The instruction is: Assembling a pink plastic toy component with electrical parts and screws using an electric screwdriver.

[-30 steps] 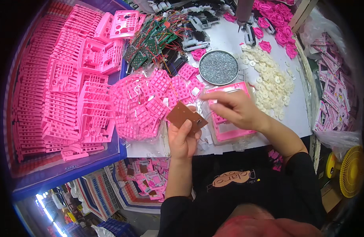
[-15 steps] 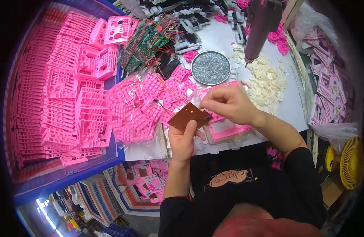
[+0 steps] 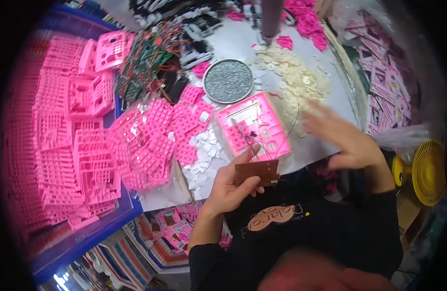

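Observation:
My left hand (image 3: 231, 186) grips a brown circuit board (image 3: 255, 170) by its left side, thumb on top. Thin wires run from the board into an open pink plastic housing (image 3: 277, 138), which lies on the table just beyond it. My right hand (image 3: 347, 140) is off to the right, blurred by motion. Its fingers are stretched out beside a heap of cream-white discs (image 3: 303, 80), with the thumb apart, and nothing shows in them. A round dish of small silvery screws (image 3: 228, 81) stands beyond the housing.
On the left, a blue crate (image 3: 131, 208) holds stacked pink housings (image 3: 56, 140). Bagged pink keypads (image 3: 146, 140), white pieces (image 3: 204, 155) and wired green boards (image 3: 146, 63) cover the table's left. A dark upright tool (image 3: 272, 19) hangs at the back. A yellow fan (image 3: 427, 165) stands right.
My right hand has left the board and swung right to the discs. The board has come nearer to me, exposing the housing. The whole view has shifted somewhat.

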The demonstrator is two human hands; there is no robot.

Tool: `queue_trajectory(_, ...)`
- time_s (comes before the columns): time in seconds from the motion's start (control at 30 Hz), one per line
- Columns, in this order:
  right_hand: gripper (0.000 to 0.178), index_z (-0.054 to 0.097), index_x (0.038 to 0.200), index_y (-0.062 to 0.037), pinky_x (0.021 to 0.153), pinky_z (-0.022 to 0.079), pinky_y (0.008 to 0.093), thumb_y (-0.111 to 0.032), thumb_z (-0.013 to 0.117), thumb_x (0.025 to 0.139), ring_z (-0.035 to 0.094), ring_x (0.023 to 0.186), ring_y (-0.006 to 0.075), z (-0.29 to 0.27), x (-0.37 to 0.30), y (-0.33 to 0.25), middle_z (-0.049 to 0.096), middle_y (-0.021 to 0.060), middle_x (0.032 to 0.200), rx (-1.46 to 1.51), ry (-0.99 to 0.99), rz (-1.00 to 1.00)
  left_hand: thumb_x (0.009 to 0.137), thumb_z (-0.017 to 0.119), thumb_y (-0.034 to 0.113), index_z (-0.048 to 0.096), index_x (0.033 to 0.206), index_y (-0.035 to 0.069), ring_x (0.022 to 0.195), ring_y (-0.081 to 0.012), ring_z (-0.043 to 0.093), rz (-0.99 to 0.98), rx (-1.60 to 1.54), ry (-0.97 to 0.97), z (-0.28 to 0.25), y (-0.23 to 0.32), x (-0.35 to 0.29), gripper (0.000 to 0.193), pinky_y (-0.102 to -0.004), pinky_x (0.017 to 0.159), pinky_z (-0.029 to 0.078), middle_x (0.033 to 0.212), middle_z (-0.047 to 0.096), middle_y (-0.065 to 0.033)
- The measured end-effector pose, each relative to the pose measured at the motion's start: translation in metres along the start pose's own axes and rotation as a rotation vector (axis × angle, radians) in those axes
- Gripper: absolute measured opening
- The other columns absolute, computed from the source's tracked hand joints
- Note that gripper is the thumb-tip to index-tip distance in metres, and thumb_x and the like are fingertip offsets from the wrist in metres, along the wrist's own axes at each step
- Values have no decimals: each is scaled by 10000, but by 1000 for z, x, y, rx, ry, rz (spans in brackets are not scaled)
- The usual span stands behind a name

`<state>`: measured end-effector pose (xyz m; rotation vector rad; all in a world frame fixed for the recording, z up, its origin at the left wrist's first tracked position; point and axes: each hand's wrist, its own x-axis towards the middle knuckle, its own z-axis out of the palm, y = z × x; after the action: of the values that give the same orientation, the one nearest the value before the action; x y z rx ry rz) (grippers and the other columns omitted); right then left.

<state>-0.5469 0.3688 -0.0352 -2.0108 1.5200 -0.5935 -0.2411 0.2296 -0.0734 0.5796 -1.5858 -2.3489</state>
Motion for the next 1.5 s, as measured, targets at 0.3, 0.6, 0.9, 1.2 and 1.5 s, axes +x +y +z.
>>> queue_trajectory(0.3,453,629,1323,-35,898,475,401,-234,707,924,603,1036,272,70,77,-13,633,143,1100,575,22,-199,975,591,37,90,1605,11,790,-204,715,120,478,127,10,-23,-13,805,-332,744,568,986,726,-166)
queue_trajectory(0.6,246,697,1097,8,737,527,298,-120,718,888,658,776,136,63,128,33,736,83,920,399,28,102,999,537,-17,28,1636,140,1110,-241,646,-36,-133,243,17,-74,-36,831,-364,1009,494,1251,635,-188)
queue_trajectory(0.9,213,681,1021,-20,783,519,470,-169,712,873,680,923,371,62,173,24,709,181,934,-6,-166,143,873,746,97,545,1392,43,858,-206,687,-45,882,418,-18,-29,-34,560,-298,740,534,999,698,-112)
queue_trajectory(1.2,300,681,1135,-53,768,520,470,-157,723,857,678,901,360,72,175,25,709,168,908,-132,-144,-6,833,754,82,656,1102,16,810,-233,639,171,1075,510,-31,-22,-3,294,-332,718,495,911,655,-110)
queue_trajectory(1.5,540,564,1327,-45,911,501,442,-232,695,838,588,1156,295,84,137,19,611,159,1225,-437,383,-236,811,771,265,664,1194,47,1293,-242,563,377,1525,213,-31,-37,16,454,-425,955,381,1244,658,-104)
